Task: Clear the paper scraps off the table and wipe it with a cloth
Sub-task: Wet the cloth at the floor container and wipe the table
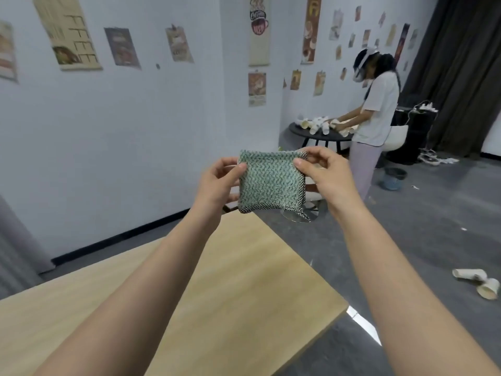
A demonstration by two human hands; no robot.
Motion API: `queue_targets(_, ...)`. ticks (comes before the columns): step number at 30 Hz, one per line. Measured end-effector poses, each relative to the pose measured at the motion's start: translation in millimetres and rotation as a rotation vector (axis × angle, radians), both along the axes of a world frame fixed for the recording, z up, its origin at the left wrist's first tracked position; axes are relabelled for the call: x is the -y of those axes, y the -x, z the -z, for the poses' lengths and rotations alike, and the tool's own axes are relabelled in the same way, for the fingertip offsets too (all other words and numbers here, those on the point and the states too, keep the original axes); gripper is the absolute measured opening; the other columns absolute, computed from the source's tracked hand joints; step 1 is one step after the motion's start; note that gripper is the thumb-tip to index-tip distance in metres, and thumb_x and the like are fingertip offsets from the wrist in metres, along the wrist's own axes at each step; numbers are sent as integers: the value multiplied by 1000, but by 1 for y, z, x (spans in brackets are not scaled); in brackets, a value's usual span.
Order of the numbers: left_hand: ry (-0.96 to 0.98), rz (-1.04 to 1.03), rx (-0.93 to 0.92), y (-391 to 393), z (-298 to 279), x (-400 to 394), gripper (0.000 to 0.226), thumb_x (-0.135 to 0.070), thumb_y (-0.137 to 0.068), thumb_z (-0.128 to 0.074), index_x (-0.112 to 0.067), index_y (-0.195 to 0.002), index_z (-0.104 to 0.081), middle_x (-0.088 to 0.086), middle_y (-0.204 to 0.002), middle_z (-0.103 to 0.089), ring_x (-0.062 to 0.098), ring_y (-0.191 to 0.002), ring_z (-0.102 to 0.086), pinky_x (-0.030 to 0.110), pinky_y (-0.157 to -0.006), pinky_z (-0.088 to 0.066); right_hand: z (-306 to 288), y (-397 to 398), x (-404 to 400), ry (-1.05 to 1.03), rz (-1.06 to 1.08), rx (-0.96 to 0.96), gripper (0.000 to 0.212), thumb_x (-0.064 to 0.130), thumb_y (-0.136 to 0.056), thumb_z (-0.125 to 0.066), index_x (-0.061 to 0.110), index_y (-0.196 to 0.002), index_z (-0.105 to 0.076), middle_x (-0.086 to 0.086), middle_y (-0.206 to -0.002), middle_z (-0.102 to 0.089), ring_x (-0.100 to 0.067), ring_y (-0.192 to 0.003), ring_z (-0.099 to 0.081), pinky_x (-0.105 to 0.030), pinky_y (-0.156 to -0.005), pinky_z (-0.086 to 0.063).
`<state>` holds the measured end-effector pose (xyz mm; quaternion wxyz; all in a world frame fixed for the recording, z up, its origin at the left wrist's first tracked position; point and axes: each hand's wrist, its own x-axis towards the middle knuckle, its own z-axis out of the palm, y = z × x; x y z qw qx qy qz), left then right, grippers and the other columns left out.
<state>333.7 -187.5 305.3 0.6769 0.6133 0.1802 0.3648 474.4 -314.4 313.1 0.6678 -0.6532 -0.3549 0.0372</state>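
A folded green-and-white woven cloth (268,183) with a dark checked edge hangs in the air above the far end of the light wooden table (244,280). My left hand (219,183) pinches its upper left corner between thumb and fingers. My right hand (322,175) pinches its upper right corner the same way. Both forearms stretch out over the tabletop. No paper scraps show on the visible part of the table.
Another person (374,118) stands at a round dark table (320,134) with paper cups at the back right. A blue bucket (394,179) sits on the grey floor beyond. Paper cups (479,282) lie on the floor at right. Walls stand left and behind.
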Motion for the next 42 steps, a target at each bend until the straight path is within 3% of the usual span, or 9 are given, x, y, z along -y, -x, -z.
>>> queue_targets(1, 22, -19, 0, 4, 3, -13, 13, -14, -92, -56, -23, -82, -55, -5, -84, -59, 1, -62, -58, 16, -47, -46, 3, 1, -16, 1, -25, -5, 21, 10, -80, -71, 13, -99, -64, 3, -87, -59, -9, -87, -56, -32, -87, -51)
queue_targets(3, 45, -64, -11, 7, 9, -37, 12, -14, -93, -55, -21, -84, -55, -5, -83, -58, 2, -62, -57, 15, -45, -46, 10, 1, -47, 1, -90, -41, 21, 9, -82, -69, 11, -102, -62, 2, -88, -57, -9, -83, -57, -23, -65, -55)
queue_targets(6, 33, -143, -47, 7, 21, -69, 11, -17, -93, -56, -24, -85, -55, -7, -84, -58, 2, -66, -56, 14, -47, -44, 19, -4, -86, 9, -176, -106, 19, 9, -85, -66, 15, -102, -59, 8, -84, -53, -5, -76, -56, -15, -48, -48)
queue_targets(13, 107, -282, -62, -25, 54, -126, 9, -20, -92, -57, -26, -86, -56, -10, -87, -61, 3, -72, -59, 16, -52, -46, 46, -52, -170, 38, -319, -121, 19, 9, -85, -67, 15, -102, -61, 5, -87, -56, -6, -77, -57, -16, -49, -49)
queue_targets(17, 167, -377, -77, -61, 75, -148, 5, -20, -92, -58, -24, -89, -57, -9, -86, -60, -2, -63, -59, 16, -51, -46, 68, -97, -211, 116, -378, -123, 20, 13, -83, -69, 15, -102, -62, 6, -87, -58, -9, -83, -58, -27, -63, -55)
queue_targets(21, 244, -455, -106, -99, 97, -162, 5, -17, -91, -59, -21, -89, -58, -7, -85, -60, -1, -64, -58, 15, -48, -46, 92, -137, -240, 173, -443, -186, 19, 10, -85, -67, 15, -102, -60, 7, -85, -57, 4, -64, -56, -12, -47, -45)
queue_targets(27, 301, -527, -186, -143, 144, -179, 4, -15, -91, -59, -17, -94, -59, -6, -82, -61, 3, -68, -59, 21, -56, -51, 137, -183, -272, 264, -510, -264, 18, 7, -85, -65, 16, -100, -58, 3, -86, -58, -6, -66, -54, -12, -44, -45)
queue_targets(36, 459, -563, -339, -186, 241, -211, 11, -15, -91, -59, -12, -102, -60, 4, -89, -59, 12, -79, -59, 25, -60, -54, 241, -225, -305, 454, -476, -331, 15, 10, -85, -66, 15, -99, -63, 2, -91, -60, -10, -79, -59, -19, -50, -51)
queue_targets(42, 594, -578, -415, -215, 310, -231, 13, -13, -90, -61, -10, -103, -59, 6, -91, -60, 12, -76, -61, 25, -60, -54, 324, -248, -325, 614, -410, -369, 18, 14, -83, -68, 17, -100, -63, -1, -96, -63, -23, -97, -62, -46, -85, -53)
